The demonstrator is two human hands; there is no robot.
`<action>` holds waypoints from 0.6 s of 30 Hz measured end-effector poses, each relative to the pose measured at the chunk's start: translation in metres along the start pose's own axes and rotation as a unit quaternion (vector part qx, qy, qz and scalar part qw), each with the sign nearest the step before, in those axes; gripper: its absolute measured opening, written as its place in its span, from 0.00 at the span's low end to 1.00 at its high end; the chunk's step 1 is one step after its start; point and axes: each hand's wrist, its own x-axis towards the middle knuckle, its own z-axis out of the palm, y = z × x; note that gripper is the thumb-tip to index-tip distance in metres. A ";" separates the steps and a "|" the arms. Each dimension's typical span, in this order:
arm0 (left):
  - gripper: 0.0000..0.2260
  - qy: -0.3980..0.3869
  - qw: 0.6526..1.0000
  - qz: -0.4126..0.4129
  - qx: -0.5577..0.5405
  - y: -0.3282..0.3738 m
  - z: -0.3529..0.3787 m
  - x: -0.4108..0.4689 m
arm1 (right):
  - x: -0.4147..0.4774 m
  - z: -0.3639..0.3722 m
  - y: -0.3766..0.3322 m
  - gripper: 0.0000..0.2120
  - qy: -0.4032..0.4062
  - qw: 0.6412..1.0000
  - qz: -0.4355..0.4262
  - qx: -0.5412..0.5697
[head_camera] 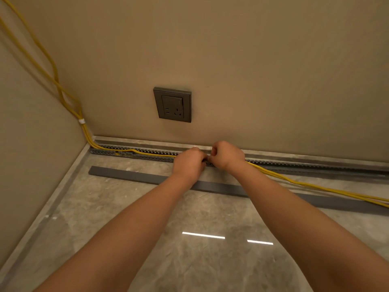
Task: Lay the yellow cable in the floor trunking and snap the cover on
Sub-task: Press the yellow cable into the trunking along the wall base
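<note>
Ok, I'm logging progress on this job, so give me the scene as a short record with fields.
slotted trunking: open, along the foot of the wall
left hand, right hand: fingers curled, apparently gripping the cable at the trunking
yellow cable: left part lies in the trunking; right of the hands it trails across the floor
cover: loose on the floor, not fitted
wall socket: above the hands

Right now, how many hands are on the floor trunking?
2. Left hand and right hand meet over the floor trunking below the wall socket, both curled on the yellow cable.
</note>
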 end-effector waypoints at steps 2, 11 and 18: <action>0.10 -0.012 1.000 -0.018 0.011 0.003 -0.002 0.005 | -0.001 -0.003 0.001 0.07 -0.011 1.000 -0.014 -0.010; 0.12 0.041 0.998 0.036 0.040 0.001 0.009 -0.007 | -0.008 -0.006 0.021 0.21 0.034 0.994 -0.002 -0.099; 0.13 0.043 0.989 0.087 0.110 0.003 0.013 -0.007 | -0.009 -0.001 0.019 0.16 0.011 0.997 0.027 -0.073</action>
